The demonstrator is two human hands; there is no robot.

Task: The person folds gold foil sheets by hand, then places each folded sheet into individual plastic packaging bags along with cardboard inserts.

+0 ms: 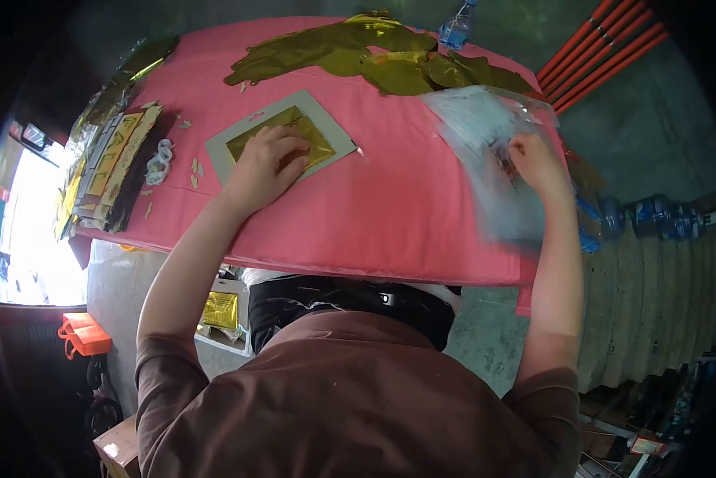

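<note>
My left hand (272,163) rests on a folded gold foil piece (316,135) that lies on a grey card (221,149) with a hanging slot. Its fingers are bent and slightly apart, pressing on the foil rather than gripping it. Over at the right side of the table, my right hand (539,163) is closed, fingertips pinched on a clear plastic bag (493,195). That bag is smeared by motion and lies among a pile of similar clear bags (473,115). How many bags the fingers hold cannot be made out.
On the pink-covered table (374,215) lie gold foil sheets (318,52) at the back, a stack of cards (115,163) and white plastic rings (158,162) at left. A water bottle (457,28) stands at the back edge. Red poles (601,52) lean beyond the right corner.
</note>
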